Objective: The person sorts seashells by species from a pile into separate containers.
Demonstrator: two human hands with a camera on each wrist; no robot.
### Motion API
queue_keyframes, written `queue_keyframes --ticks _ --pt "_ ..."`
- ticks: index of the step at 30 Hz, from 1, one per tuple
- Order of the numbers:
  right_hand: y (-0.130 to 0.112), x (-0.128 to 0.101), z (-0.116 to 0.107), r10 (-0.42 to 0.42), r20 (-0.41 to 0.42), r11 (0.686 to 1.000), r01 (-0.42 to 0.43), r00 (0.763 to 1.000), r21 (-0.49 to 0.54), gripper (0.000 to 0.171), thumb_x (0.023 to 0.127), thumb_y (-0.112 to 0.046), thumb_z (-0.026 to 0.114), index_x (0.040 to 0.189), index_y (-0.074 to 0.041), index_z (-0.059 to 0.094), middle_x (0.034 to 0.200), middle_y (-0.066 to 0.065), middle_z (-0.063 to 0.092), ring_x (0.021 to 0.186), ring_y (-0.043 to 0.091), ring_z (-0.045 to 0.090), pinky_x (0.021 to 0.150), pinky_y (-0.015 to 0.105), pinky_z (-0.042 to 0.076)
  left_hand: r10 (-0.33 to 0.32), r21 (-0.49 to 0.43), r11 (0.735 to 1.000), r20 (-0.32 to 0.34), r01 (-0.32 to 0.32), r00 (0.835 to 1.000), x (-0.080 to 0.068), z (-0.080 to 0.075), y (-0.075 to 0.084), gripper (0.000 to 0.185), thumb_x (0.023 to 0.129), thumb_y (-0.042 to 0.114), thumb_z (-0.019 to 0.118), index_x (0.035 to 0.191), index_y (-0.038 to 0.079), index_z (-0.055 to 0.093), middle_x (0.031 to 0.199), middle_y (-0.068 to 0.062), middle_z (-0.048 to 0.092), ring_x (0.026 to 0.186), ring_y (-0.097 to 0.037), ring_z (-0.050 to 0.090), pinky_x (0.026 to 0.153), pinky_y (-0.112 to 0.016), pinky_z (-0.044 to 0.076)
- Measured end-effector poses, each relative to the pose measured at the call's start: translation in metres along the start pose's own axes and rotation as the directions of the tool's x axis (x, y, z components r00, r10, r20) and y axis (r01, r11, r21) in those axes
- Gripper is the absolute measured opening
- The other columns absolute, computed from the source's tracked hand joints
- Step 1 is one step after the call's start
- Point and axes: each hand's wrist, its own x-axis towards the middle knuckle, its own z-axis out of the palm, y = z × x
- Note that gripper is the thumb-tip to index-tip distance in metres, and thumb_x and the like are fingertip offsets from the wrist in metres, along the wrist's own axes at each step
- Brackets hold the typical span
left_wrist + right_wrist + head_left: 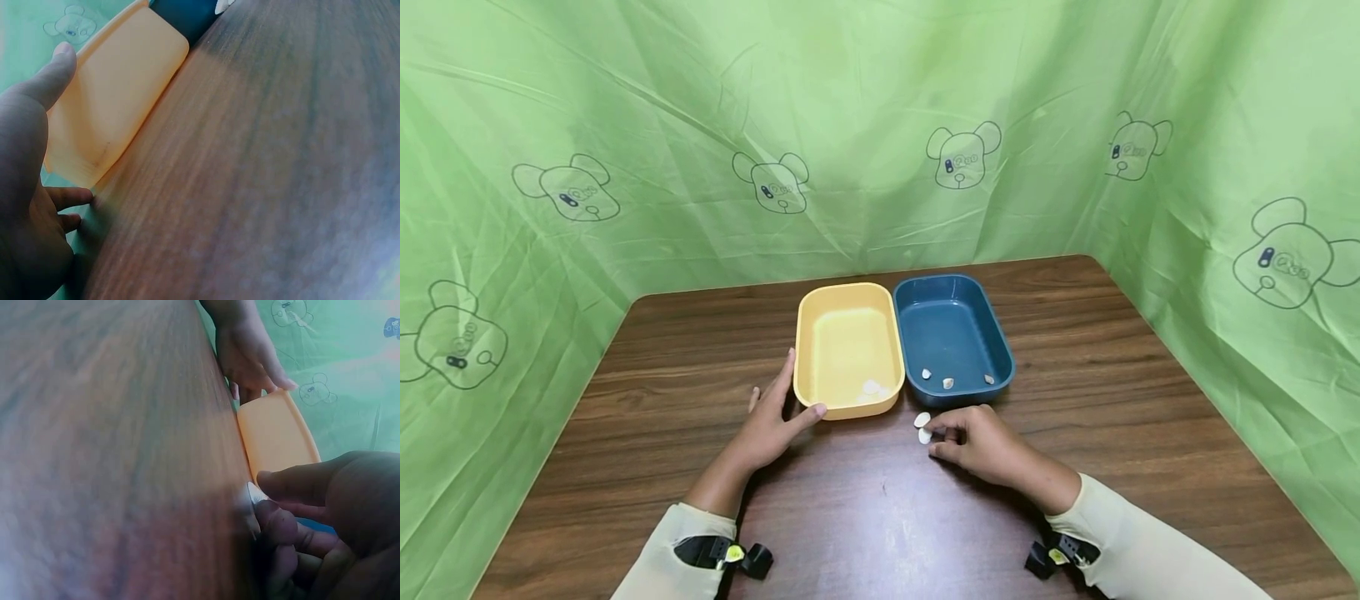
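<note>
My left hand (pixel 769 427) rests at the near left corner of a yellow tray (pixel 848 411), thumb on the front rim and fingers along its left side. Two flat white shells, one farther shell (pixel 922 420) and one nearer shell (pixel 924 437), lie close together on the table in front of the trays. Right beside them is my right hand (pixel 985 444), its thumb and forefinger bent about the nearer shell; I cannot tell whether they pinch it. In the right wrist view, a white shell (pixel 252 494) shows between thumb and curled fingers.
A dark blue tray (pixel 951 398) stands against the yellow one's right side. Inside it are several small pale shells (pixel 948 383) near the front. White shells (pixel 871 387) lie at the yellow tray's front right. Green cloth (pixel 850 208) hangs around the wooden table (pixel 700 358).
</note>
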Motion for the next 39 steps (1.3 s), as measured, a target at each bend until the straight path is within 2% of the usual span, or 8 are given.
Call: queue_keyframes --ticks 3,10,15,22,39 --pt "0.0012 0.0005 0.0001 0.009 0.005 1.0 -0.01 1.0 0.006 0.021 0.092 -0.008 0.087 0.113 -0.005 0.085 0.077 -0.006 0.07 0.067 -0.003 0.057 0.057 0.021 0.051 -0.001 0.001 1.0 -0.001 0.001 1.0 -0.0005 0.0001 0.0 0.11 0.103 0.051 0.072 0.177 0.03 -0.007 0.185 -0.009 0.012 0.17 -0.043 0.017 0.125 -0.082 -0.012" --pt "0.0029 0.0017 -0.0004 0.056 0.026 0.997 -0.058 0.998 0.049 0.02 0.094 -0.008 0.086 0.114 -0.006 0.084 0.075 -0.004 0.067 0.05 -0.001 0.052 0.045 0.021 0.047 0.002 -0.002 1.0 -0.006 -0.002 1.0 -0.0006 0.0004 -0.0007 0.11 0.103 0.052 0.072 0.177 0.031 -0.007 0.185 -0.008 0.01 0.17 -0.043 0.017 0.125 -0.082 -0.012" --pt "0.0039 0.0022 0.0008 0.068 0.02 0.996 -0.069 0.997 0.059 0.016 0.094 -0.006 0.085 0.11 -0.007 0.084 0.072 -0.004 0.065 0.044 -0.001 0.05 0.041 0.023 0.046 0.007 -0.022 1.0 -0.007 -0.007 1.0 -0.0001 0.0009 -0.0007 0.11 0.103 0.05 0.073 0.177 0.03 -0.006 0.185 -0.009 0.011 0.17 -0.042 0.016 0.125 -0.081 -0.013" --pt "0.0037 0.0028 0.0018 0.073 0.006 0.996 -0.073 0.997 0.054 0.011 0.093 -0.004 0.085 0.103 -0.008 0.084 0.07 -0.005 0.064 0.043 -0.002 0.05 0.041 0.022 0.045 0.011 -0.029 1.0 -0.005 -0.011 1.0 0.0004 0.001 -0.0008 0.11 0.103 0.049 0.073 0.177 0.032 -0.007 0.185 -0.01 0.012 0.17 -0.042 0.016 0.125 -0.081 -0.014" --pt "0.006 0.0042 0.0017 0.096 0.017 0.991 -0.097 0.995 0.094 0.017 0.09 -0.002 0.086 0.108 -0.005 0.086 0.069 -0.004 0.064 0.042 0.0 0.048 0.04 0.023 0.045 0.0 -0.038 0.999 0.003 0.0 1.0 -0.0005 0.0012 0.0014 0.11 0.103 0.048 0.073 0.177 0.032 -0.007 0.185 -0.01 0.011 0.17 -0.043 0.016 0.125 -0.081 -0.015"
